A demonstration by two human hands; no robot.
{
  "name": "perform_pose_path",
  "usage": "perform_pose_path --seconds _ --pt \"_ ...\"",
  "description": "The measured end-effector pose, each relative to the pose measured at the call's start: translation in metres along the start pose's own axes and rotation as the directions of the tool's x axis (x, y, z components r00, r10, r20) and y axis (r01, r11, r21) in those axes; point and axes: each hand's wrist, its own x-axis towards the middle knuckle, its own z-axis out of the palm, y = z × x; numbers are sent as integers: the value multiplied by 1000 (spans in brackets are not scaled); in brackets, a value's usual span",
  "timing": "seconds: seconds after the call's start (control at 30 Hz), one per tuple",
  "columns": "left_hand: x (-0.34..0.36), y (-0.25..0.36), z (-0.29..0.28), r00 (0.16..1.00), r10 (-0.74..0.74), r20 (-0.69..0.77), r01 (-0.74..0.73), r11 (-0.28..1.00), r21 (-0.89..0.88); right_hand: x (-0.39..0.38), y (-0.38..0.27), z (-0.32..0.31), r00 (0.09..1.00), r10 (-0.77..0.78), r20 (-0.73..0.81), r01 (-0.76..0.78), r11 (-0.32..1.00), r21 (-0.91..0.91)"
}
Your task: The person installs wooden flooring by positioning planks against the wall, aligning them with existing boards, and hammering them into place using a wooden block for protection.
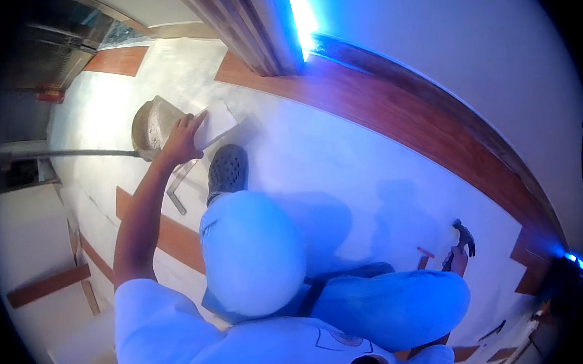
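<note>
My left hand [182, 139] reaches out to the far left, with its fingers around the near edge of a pale flat piece [217, 123]. That piece seems raised off the floor, casting a shadow beside it. Just beyond my left hand lies a scoop-shaped shovel [147, 129] with a long dark handle. An L-shaped metal square [176, 200] rests on the floor below the hand. At the right, past my bent knee, my right hand [458, 261] is closed around the handle of a claw hammer [464, 235], its head pointing up and away. My right forearm is mostly hidden by the leg.
Reddish-brown planks [366, 105] run along the wall at the right, and more planks [169, 238] lie at the left. A wooden post [247, 33] stands at the far side by a bright blue light. My foot in a dark clog [227, 169] is close to my left hand.
</note>
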Motion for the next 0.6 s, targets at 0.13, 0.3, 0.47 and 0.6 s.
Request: perform_pose_path --seconds 0.13,0.3,0.47,0.6 --pt "62 -63 1 953 294 70 -300 947 116 -94 -60 71 992 -127 20 127 946 -299" --pt "153 -136 20 791 559 249 -611 741 279 -166 -173 183 970 -65 236 239 463 -854" --pt "215 -187 25 634 723 275 -766 536 355 -193 -227 321 810 41 585 583 -172 -794" --pt "228 -209 34 618 754 221 -769 523 367 -216 -245 420 675 154 722 729 -294 -618"
